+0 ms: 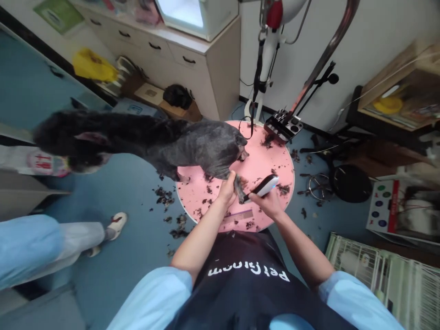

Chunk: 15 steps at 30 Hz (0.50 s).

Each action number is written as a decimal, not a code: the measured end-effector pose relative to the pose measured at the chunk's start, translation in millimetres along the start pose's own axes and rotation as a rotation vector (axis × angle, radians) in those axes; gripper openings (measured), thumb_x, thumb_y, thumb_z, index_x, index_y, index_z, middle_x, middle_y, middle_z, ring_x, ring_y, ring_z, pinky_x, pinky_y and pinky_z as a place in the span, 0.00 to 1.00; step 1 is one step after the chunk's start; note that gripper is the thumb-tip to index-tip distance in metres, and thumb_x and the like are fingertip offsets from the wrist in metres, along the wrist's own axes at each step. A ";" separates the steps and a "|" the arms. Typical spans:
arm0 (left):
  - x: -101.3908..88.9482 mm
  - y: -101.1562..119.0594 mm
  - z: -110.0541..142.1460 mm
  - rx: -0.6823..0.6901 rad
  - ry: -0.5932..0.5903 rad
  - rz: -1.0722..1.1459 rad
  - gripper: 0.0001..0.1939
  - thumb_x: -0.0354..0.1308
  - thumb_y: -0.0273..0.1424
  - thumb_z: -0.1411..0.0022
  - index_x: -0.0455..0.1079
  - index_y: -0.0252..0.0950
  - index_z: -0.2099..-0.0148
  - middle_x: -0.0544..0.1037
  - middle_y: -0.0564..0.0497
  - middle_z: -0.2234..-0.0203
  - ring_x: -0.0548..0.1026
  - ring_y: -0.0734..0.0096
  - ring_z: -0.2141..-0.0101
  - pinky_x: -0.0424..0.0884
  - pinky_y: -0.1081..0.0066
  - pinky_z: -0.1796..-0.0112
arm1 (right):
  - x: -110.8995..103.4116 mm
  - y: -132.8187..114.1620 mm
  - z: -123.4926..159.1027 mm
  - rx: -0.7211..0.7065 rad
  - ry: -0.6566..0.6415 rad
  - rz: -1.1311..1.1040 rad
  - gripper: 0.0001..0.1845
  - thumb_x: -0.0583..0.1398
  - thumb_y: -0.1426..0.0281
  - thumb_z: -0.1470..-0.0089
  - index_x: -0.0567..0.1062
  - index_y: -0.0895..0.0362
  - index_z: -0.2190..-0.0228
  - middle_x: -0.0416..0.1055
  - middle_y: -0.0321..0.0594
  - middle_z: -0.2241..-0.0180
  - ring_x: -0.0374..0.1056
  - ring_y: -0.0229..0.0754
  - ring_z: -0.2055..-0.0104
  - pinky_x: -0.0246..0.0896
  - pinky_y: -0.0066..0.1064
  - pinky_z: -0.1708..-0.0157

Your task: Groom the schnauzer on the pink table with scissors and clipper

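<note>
A dark grey dog (202,144) with close-cut fur stands on a round pink grooming table (271,160). Its head points left, beyond the table's edge. My left hand (227,189) is closed around the dog's hind leg (238,187), holding it out toward me. In my right hand (270,202) is a white and black hair clipper (264,186) with a small blue light. The clipper's head end lies against the lower part of that leg, near the paw. Tufts of dark hair are scattered over the tabletop.
A tool holder (283,126) is fixed at the table's far edge beside a curved metal arm (323,59). Another person's leg (82,233) stands at left. A black round stool (350,183) and a wire cage (385,270) are at right. Cut hair lies on the blue floor (137,252).
</note>
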<state>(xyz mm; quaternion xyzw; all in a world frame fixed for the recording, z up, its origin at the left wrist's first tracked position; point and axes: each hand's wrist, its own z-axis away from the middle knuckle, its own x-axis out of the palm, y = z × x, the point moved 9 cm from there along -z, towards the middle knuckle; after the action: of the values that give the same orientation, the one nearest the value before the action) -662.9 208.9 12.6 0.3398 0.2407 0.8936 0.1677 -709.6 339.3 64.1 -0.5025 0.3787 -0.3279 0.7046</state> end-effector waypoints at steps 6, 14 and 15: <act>4.6 10.8 -3.9 0.054 -0.052 -0.174 0.19 0.64 0.40 0.41 0.69 0.32 0.77 0.74 0.51 0.82 0.72 0.75 0.79 0.70 0.74 0.73 | 21.5 -26.1 -2.3 -0.061 0.011 0.164 0.12 0.65 0.62 0.59 0.70 0.56 0.79 0.68 0.33 0.80 0.63 0.37 0.77 0.58 0.28 0.76; 12.3 6.3 -8.0 -0.153 -0.353 -0.145 0.08 0.61 0.33 0.37 0.71 0.31 0.62 0.72 0.53 0.81 0.73 0.76 0.79 0.72 0.75 0.73 | 24.2 -17.7 23.7 -0.025 0.149 0.171 0.13 0.64 0.60 0.57 0.69 0.56 0.77 0.68 0.34 0.80 0.62 0.38 0.78 0.57 0.28 0.78; 15.5 7.1 -7.5 -0.161 -0.431 -0.132 0.09 0.63 0.32 0.38 0.71 0.31 0.60 0.72 0.54 0.80 0.73 0.76 0.78 0.72 0.75 0.72 | 24.8 -18.4 26.3 -0.022 0.167 0.163 0.13 0.64 0.60 0.57 0.68 0.56 0.77 0.67 0.33 0.81 0.61 0.37 0.78 0.57 0.28 0.78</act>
<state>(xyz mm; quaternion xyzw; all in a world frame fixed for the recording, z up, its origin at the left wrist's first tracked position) -680.0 207.8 19.7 0.4916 0.1490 0.8038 0.2999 -676.0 325.3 82.1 -0.4488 0.4793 -0.3061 0.6893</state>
